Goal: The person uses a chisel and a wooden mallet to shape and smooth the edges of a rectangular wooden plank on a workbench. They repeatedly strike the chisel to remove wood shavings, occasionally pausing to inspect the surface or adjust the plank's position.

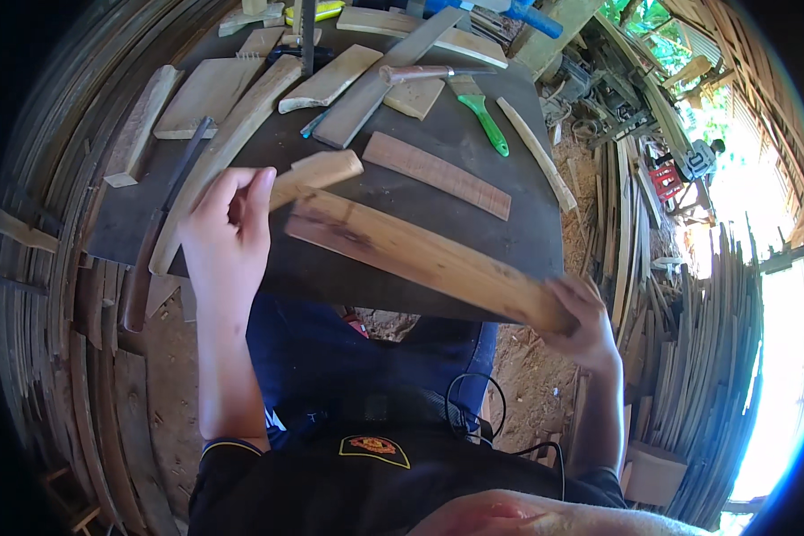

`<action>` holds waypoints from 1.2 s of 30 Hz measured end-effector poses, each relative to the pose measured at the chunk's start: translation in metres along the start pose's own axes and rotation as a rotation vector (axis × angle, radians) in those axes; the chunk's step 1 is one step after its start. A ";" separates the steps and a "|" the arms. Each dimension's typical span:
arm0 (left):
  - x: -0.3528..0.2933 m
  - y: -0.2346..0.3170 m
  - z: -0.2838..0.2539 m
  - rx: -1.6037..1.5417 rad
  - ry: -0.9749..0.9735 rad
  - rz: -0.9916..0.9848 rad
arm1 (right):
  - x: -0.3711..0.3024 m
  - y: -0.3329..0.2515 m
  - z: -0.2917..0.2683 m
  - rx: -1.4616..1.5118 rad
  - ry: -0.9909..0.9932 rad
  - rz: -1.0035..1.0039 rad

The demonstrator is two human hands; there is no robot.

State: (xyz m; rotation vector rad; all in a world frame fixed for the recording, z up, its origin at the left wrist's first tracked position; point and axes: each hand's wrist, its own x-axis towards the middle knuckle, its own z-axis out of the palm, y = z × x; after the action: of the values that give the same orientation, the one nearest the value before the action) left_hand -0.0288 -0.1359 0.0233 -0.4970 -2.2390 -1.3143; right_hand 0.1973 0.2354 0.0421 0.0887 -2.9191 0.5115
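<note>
My right hand grips the right end of a long wooden board, light brown with dark stains. The board slants across the near side of the dark table, its left end pointing away from me. My left hand is raised near the table's left side, its fingers curled and the thumb close to the index finger. Just beyond its fingertips is a short pale wooden block; I cannot tell whether the fingers touch it. Farther back, a reddish-brown flat strip of wood lies on the table.
A green-handled brush, a wooden-handled tool, a long grey plank and several wood pieces lie farther back. A long saw-like tool overhangs the left edge. Timber stacks stand right; a person sits far off.
</note>
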 end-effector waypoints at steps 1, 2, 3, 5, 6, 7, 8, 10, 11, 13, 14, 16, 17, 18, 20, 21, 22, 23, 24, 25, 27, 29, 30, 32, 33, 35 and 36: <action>-0.006 0.015 -0.004 -0.105 -0.058 -0.051 | 0.012 -0.001 0.006 -0.036 0.045 -0.028; -0.009 0.030 -0.012 -0.206 -0.121 -0.103 | 0.023 -0.005 0.011 -0.068 0.090 -0.051; -0.015 0.038 -0.020 -0.319 -0.254 -0.146 | 0.032 -0.007 0.019 -0.106 0.137 -0.072; -0.021 0.055 -0.022 -0.423 -0.343 -0.025 | 0.051 -0.009 0.038 -0.111 0.213 -0.155; -0.021 0.064 -0.019 -0.480 -0.386 0.034 | 0.061 -0.011 0.047 -0.119 0.250 -0.197; -0.017 0.071 -0.015 -0.574 -0.499 0.098 | 0.068 -0.014 0.052 -0.098 0.271 -0.215; -0.011 0.080 -0.013 -0.668 -0.611 0.162 | 0.075 -0.019 0.056 -0.076 0.291 -0.233; -0.007 0.106 -0.007 -0.794 -0.845 0.097 | 0.092 -0.027 0.057 -0.007 0.313 -0.293; -0.004 0.118 -0.004 -0.821 -0.920 0.129 | 0.101 -0.032 0.055 -0.011 0.318 -0.305; 0.003 0.138 0.007 -0.855 -1.003 0.243 | 0.120 -0.034 0.044 -0.037 0.331 -0.322; 0.004 0.143 0.010 -0.855 -1.011 0.290 | 0.133 -0.035 0.038 -0.029 0.329 -0.338; 0.010 0.150 0.011 -0.839 -1.007 0.374 | 0.163 -0.033 0.037 -0.074 0.372 -0.328; 0.014 0.152 0.012 -0.823 -1.001 0.419 | 0.180 -0.030 0.039 -0.127 0.412 -0.296; 0.019 0.154 0.012 -0.810 -0.996 0.450 | 0.195 -0.028 0.040 -0.175 0.451 -0.267; 0.025 0.156 0.009 -0.795 -0.977 0.503 | 0.213 -0.022 0.045 -0.254 0.524 -0.190; 0.027 0.155 0.009 -0.792 -0.960 0.522 | 0.220 -0.017 0.051 -0.282 0.549 -0.168; 0.032 0.155 0.008 -0.791 -0.939 0.550 | 0.223 -0.011 0.058 -0.262 0.559 -0.159; 0.033 0.156 0.009 -0.795 -0.925 0.572 | 0.219 -0.005 0.068 -0.240 0.569 -0.152; 0.038 0.157 0.014 -0.808 -0.919 0.597 | 0.214 0.006 0.074 -0.225 0.582 -0.132; 0.039 0.159 0.012 -0.790 -0.904 0.625 | 0.214 0.005 0.075 -0.174 0.556 -0.141; 0.047 0.158 0.013 -0.760 -0.874 0.652 | 0.206 0.009 0.077 -0.115 0.503 -0.113; 0.058 0.154 0.007 -0.735 -0.841 0.704 | 0.211 0.013 0.075 -0.107 0.465 -0.079; 0.062 0.152 0.003 -0.711 -0.818 0.713 | 0.218 0.009 0.078 -0.068 0.479 -0.099; 0.068 0.149 -0.004 -0.691 -0.791 0.735 | 0.220 0.001 0.085 0.006 0.475 -0.108; 0.070 0.146 -0.006 -0.691 -0.770 0.735 | 0.220 -0.001 0.084 -0.012 0.442 -0.116; 0.069 0.145 -0.009 -0.697 -0.751 0.760 | 0.220 0.003 0.085 -0.032 0.450 -0.125; 0.069 0.145 -0.011 -0.704 -0.749 0.763 | 0.218 0.005 0.085 -0.038 0.451 -0.130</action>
State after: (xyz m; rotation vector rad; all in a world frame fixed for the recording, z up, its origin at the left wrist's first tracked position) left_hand -0.0050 -0.0735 0.1694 -2.1300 -1.6151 -1.5625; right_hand -0.0315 0.2051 0.0017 0.1375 -2.4627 0.3941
